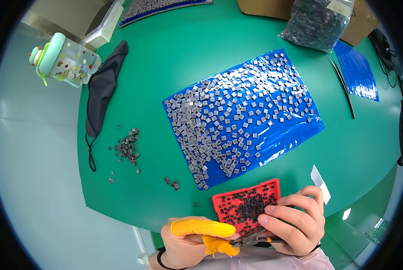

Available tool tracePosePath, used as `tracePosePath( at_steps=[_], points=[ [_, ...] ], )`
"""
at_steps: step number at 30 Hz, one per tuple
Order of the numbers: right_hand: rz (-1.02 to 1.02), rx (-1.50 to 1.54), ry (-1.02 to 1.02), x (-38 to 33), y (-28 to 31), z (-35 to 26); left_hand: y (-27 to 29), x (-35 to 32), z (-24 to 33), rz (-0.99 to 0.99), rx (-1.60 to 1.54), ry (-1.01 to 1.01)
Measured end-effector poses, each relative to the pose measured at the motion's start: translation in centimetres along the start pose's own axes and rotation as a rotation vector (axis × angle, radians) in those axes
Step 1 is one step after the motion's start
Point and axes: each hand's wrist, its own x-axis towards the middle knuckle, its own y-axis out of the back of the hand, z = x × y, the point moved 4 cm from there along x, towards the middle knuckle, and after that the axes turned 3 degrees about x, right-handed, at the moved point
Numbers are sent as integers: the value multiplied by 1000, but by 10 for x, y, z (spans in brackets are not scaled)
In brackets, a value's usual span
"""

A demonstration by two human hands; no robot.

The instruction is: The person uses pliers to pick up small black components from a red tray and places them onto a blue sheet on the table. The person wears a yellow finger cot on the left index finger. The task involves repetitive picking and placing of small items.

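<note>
While the right hand (296,222) pinches small pliers (251,238) against the left hand's (192,240) pinched yellow-capped fingers (206,228), the blue sheet (300,130) at 12 o'clock looks loaded with grey square parts (228,121), so plenty's left.

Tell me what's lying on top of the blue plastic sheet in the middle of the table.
The blue plastic sheet carries many small grey square pieces, packed densest toward its left end and looser to the right. Its lower right strip is bare. Whatever lies beneath the sheet is covered.

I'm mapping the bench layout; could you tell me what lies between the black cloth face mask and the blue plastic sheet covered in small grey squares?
In the head view, bare green mat and a loose heap of dark chips.
</note>
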Motion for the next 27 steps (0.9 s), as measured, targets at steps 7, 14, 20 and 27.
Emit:
tracePosePath(
  at_steps=[7, 14, 20, 27],
  points=[
    [-46, -47, -17, 3, -5, -1, 8, -5, -2, -47, -77, -94],
    [-45, -65, -9, 6, -7, -1, 4, -1, 12, -110, -26, -109],
    [-17, -50, -27, 5, -5, 0, 2, 0, 7, -120, -156, -20],
    [21, -1, -10, 1, -3, 4, 1, 11, 20, -370, 325, -331]
  ],
)
